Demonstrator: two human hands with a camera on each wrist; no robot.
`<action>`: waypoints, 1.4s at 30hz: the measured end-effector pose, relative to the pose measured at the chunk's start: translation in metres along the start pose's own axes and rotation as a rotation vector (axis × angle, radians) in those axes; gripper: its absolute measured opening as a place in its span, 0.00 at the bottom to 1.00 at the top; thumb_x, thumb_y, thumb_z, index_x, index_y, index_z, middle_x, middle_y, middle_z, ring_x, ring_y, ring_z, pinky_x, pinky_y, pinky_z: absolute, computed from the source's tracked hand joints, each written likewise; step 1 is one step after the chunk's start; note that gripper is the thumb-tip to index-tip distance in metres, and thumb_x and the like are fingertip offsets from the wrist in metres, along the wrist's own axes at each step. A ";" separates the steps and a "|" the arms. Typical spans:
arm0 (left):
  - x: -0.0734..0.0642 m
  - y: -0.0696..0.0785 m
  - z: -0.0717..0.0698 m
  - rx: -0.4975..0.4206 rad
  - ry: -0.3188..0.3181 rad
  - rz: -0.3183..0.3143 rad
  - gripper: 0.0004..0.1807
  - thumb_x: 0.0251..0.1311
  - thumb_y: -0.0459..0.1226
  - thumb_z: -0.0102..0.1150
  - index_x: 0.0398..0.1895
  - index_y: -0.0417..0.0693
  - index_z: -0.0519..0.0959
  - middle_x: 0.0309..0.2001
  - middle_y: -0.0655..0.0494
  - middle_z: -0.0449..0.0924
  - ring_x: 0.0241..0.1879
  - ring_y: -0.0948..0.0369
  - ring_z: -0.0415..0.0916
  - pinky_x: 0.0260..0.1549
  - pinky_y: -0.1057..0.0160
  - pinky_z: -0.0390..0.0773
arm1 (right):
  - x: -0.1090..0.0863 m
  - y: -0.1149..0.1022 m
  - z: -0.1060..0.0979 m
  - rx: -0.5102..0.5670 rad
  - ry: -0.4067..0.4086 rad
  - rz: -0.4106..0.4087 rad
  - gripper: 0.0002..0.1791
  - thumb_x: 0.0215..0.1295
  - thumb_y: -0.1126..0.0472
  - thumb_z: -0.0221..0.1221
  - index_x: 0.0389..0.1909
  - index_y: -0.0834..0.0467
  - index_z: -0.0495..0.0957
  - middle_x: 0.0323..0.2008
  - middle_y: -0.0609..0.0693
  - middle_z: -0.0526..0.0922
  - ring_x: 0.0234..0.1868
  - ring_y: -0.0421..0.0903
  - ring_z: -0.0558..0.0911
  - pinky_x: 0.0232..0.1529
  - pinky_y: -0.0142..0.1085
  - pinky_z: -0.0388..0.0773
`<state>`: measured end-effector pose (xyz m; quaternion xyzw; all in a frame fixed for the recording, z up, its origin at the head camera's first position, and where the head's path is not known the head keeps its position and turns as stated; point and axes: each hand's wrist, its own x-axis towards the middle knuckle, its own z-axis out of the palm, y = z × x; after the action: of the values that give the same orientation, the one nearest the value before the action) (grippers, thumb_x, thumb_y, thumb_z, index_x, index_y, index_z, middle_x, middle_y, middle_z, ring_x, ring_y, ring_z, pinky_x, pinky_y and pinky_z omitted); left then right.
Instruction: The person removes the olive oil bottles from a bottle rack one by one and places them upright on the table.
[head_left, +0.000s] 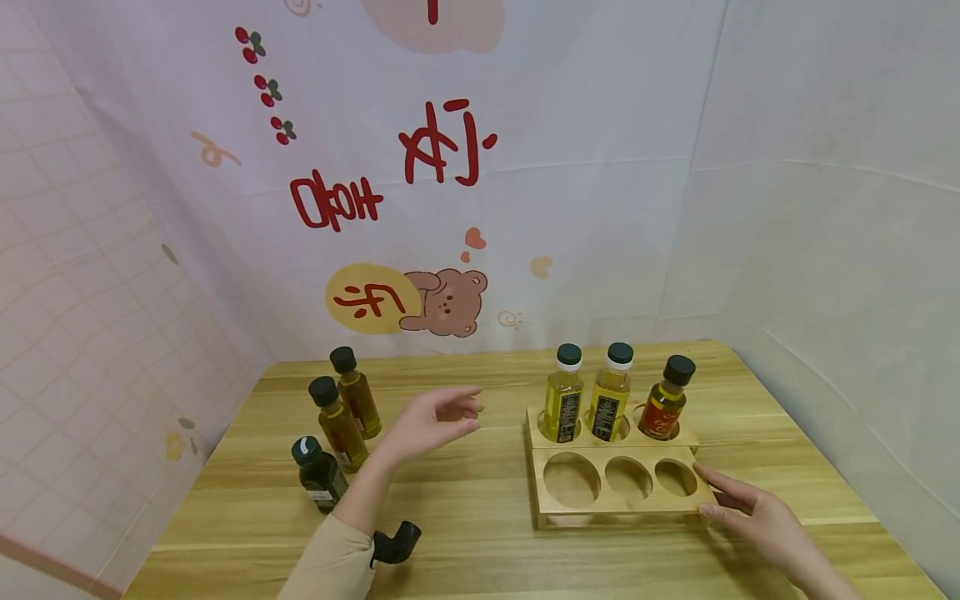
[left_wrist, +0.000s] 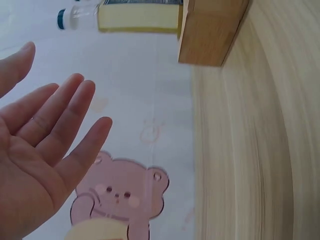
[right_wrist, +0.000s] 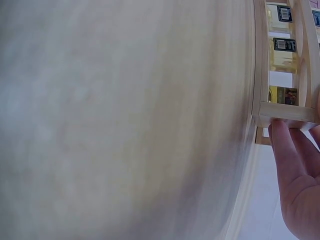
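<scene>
A two-tier wooden rack (head_left: 622, 450) with round holes stands on the table. Two bottles of yellow oil, the left bottle (head_left: 564, 398) and the middle bottle (head_left: 610, 396), sit in its back row beside a red-labelled bottle (head_left: 663, 404). The front row's three holes hold nothing. My right hand (head_left: 765, 521) touches the rack's right end, its fingers (right_wrist: 285, 150) nearly straight against the end face. Left of the rack, my left hand (head_left: 431, 421) hovers above the table, palm facing the rack, fingers (left_wrist: 70, 115) spread and holding nothing.
On the left stand two amber bottles with black caps, a rear bottle (head_left: 358, 400) and a nearer bottle (head_left: 341, 433), plus a dark green bottle (head_left: 322, 479) beside my left forearm. A printed white curtain (head_left: 585, 208) hangs behind the wooden table (head_left: 465, 533).
</scene>
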<state>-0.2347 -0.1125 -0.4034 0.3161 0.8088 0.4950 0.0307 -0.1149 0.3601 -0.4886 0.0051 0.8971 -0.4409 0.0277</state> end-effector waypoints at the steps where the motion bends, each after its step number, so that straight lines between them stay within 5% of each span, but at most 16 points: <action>1: 0.003 0.000 0.003 -0.002 -0.002 0.004 0.25 0.64 0.37 0.65 0.64 0.42 0.75 0.49 0.51 0.84 0.48 0.56 0.81 0.51 0.51 0.79 | 0.000 0.000 0.000 0.001 -0.002 0.000 0.36 0.66 0.52 0.65 0.71 0.61 0.67 0.66 0.59 0.67 0.50 0.24 0.73 0.44 0.25 0.77; 7: 0.021 0.001 0.026 -0.035 -0.011 0.016 0.25 0.63 0.34 0.65 0.64 0.40 0.75 0.49 0.45 0.84 0.48 0.56 0.81 0.51 0.55 0.79 | -0.002 -0.001 0.000 -0.014 -0.003 0.008 0.37 0.65 0.50 0.65 0.71 0.60 0.67 0.66 0.60 0.68 0.52 0.32 0.77 0.44 0.25 0.78; 16: 0.043 0.003 0.057 -0.057 0.003 0.051 0.25 0.63 0.33 0.65 0.63 0.36 0.75 0.49 0.42 0.83 0.48 0.52 0.81 0.50 0.49 0.80 | -0.001 -0.001 0.000 -0.007 -0.010 0.011 0.36 0.66 0.51 0.64 0.71 0.60 0.66 0.67 0.60 0.66 0.50 0.24 0.73 0.44 0.25 0.77; 25: 0.066 0.012 0.068 -0.087 0.043 -0.007 0.28 0.62 0.36 0.66 0.66 0.41 0.73 0.57 0.48 0.79 0.55 0.52 0.78 0.55 0.51 0.77 | -0.002 -0.003 -0.001 -0.024 -0.018 0.010 0.36 0.67 0.52 0.63 0.72 0.62 0.65 0.68 0.62 0.65 0.59 0.59 0.76 0.43 0.26 0.78; 34: 0.088 0.025 0.073 -0.076 0.082 -0.024 0.32 0.60 0.40 0.69 0.68 0.46 0.72 0.60 0.51 0.78 0.59 0.56 0.75 0.59 0.49 0.73 | -0.001 -0.002 -0.001 -0.009 -0.006 -0.008 0.36 0.66 0.53 0.64 0.71 0.62 0.67 0.66 0.62 0.66 0.48 0.22 0.72 0.43 0.24 0.77; 38: 0.095 0.029 0.077 -0.073 0.099 -0.011 0.33 0.60 0.40 0.69 0.69 0.48 0.72 0.59 0.52 0.79 0.57 0.58 0.76 0.58 0.51 0.74 | 0.000 -0.001 -0.001 -0.011 -0.011 -0.004 0.36 0.66 0.52 0.64 0.71 0.62 0.66 0.67 0.62 0.66 0.48 0.22 0.72 0.43 0.25 0.77; 42: 0.100 0.032 0.079 -0.080 0.113 0.009 0.33 0.60 0.40 0.70 0.69 0.48 0.72 0.57 0.52 0.80 0.55 0.59 0.77 0.56 0.52 0.76 | 0.000 -0.001 -0.001 -0.028 -0.013 0.003 0.36 0.66 0.52 0.64 0.71 0.61 0.66 0.67 0.62 0.66 0.54 0.38 0.78 0.43 0.25 0.77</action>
<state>-0.2707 0.0138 -0.3912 0.2899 0.7873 0.5442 -0.0045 -0.1147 0.3602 -0.4870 0.0029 0.9030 -0.4282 0.0342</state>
